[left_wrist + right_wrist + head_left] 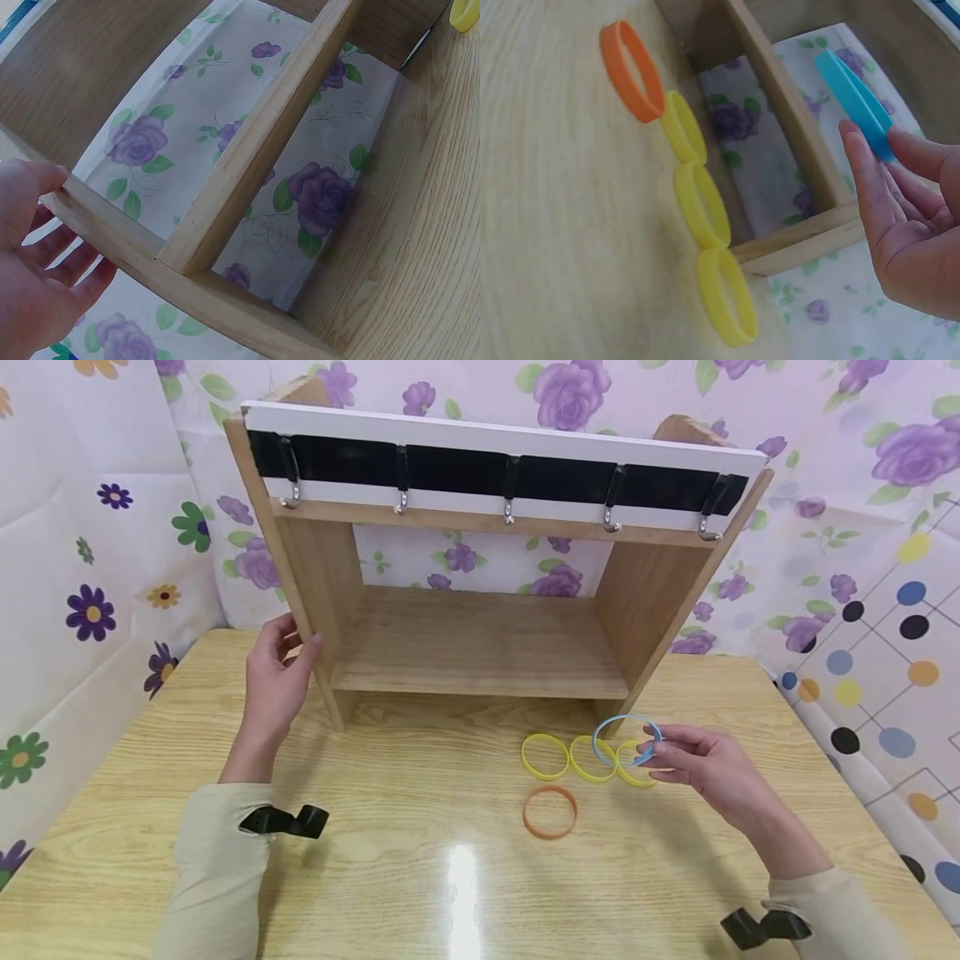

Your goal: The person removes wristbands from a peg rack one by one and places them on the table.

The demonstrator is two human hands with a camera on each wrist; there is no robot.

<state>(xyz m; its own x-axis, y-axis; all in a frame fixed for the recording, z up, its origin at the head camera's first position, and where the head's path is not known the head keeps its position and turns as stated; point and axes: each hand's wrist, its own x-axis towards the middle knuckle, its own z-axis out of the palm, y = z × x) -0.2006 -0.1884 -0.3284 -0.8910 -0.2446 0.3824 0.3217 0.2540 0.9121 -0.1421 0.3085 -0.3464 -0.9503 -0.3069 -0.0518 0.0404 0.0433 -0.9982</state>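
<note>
A wooden rack with a row of metal hooks along its top stands at the back of the table. My left hand grips the front edge of its left side panel, thumb in front and fingers behind. Between thumb and fingertips, my right hand pinches a blue silicone wristband, raised in front of the rack's right foot. Below it on the table lie three yellow wristbands in a row, the rightmost partly covered in the head view. An orange wristband lies nearer to me.
A light wood table carries everything. Flowered cloth hangs behind the rack, and patterned cloths line the left and right sides. Dark wrist cameras are strapped over both sleeves.
</note>
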